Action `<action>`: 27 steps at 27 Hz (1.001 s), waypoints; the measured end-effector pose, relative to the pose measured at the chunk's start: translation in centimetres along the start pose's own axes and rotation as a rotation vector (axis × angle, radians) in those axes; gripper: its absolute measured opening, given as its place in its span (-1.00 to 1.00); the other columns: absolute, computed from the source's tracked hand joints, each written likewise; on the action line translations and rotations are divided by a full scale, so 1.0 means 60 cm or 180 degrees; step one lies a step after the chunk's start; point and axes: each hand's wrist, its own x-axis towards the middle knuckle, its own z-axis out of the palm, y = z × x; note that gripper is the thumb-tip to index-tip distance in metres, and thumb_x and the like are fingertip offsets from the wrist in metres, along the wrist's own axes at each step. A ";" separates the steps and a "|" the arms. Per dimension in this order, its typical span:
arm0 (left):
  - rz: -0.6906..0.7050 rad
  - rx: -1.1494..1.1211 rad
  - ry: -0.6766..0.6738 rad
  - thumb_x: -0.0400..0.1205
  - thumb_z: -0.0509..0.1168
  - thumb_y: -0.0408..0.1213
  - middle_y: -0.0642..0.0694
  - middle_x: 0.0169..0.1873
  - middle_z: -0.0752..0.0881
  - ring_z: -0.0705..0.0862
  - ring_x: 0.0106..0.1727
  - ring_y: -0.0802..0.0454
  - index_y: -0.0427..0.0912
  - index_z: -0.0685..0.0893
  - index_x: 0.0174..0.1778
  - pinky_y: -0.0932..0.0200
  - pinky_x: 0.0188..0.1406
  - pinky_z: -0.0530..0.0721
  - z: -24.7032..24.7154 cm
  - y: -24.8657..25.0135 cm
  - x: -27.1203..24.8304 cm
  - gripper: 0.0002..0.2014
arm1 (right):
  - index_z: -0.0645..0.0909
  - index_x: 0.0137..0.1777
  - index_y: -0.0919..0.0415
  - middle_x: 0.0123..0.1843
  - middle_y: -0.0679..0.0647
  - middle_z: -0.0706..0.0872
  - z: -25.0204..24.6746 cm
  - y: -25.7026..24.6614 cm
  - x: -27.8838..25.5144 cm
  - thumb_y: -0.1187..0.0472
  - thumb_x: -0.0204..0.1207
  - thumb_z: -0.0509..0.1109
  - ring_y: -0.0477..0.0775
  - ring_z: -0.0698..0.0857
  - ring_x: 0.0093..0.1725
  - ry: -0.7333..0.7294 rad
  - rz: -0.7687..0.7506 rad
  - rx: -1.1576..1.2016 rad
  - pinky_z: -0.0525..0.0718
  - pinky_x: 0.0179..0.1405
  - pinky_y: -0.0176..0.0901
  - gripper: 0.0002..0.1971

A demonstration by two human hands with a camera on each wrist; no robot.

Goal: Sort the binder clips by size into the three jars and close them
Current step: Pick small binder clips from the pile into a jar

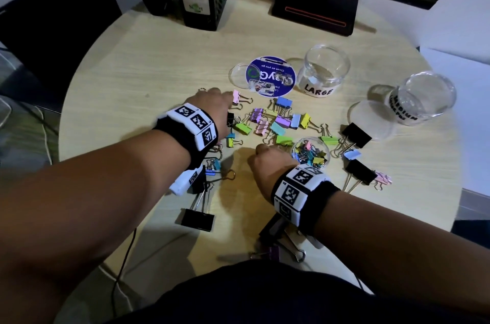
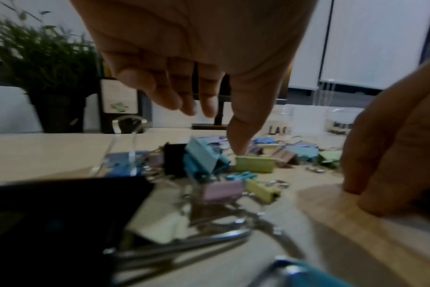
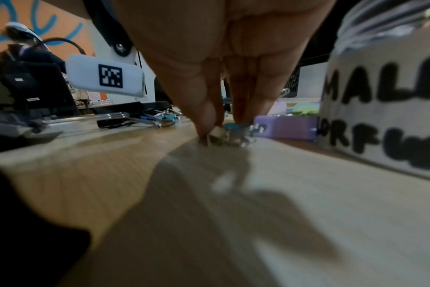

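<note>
A: Head view, left hand (image 1: 212,107) centre-left over the scattered binder clips (image 1: 275,122), fingers loose and straight, index tip down beside a green clip (image 2: 255,164), holding nothing.

B: Right hand (image 1: 270,162)?

A: Lower centre, fingertips (image 3: 206,116) pinching a tiny clip (image 3: 230,134) on the table (image 1: 148,63), beside the small jar (image 1: 310,154). LARGE jar (image 1: 324,71) and MEDIUM jar (image 1: 421,98) upper right, lids off.
</note>
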 end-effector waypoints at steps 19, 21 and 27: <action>0.0916 0.1121 -0.0827 0.57 0.17 -0.47 -0.19 -0.07 0.61 0.58 -0.10 -0.15 -0.30 0.67 0.04 0.09 -0.21 0.54 0.026 0.112 -0.050 -0.78 | 0.49 0.31 0.23 0.17 0.22 0.56 0.051 0.053 -0.060 0.29 0.56 0.29 0.26 0.57 0.17 0.0130 0.0042 0.0079 0.60 0.08 -0.01 -0.67; 0.0939 0.1063 -0.0832 0.61 0.19 -0.40 -0.17 -0.03 0.63 0.61 -0.02 -0.14 -0.26 0.67 0.07 0.11 -0.16 0.56 0.032 0.118 -0.053 -0.80 | 0.45 0.35 0.21 0.18 0.23 0.56 0.053 0.055 -0.062 0.30 0.58 0.23 0.25 0.59 0.16 0.0190 -0.0037 0.0109 0.59 0.06 -0.02 -0.67; 0.0847 0.0822 -0.0757 0.58 0.28 -0.16 -0.13 0.08 0.59 0.51 0.18 -0.17 -0.14 0.63 0.16 -0.05 0.11 0.58 0.032 0.105 -0.058 -0.73 | 0.58 0.18 0.09 0.10 0.04 0.66 0.025 0.071 -0.089 0.19 0.58 0.29 0.08 0.65 0.05 0.1045 0.0311 0.1044 0.54 -0.04 -0.25 -0.80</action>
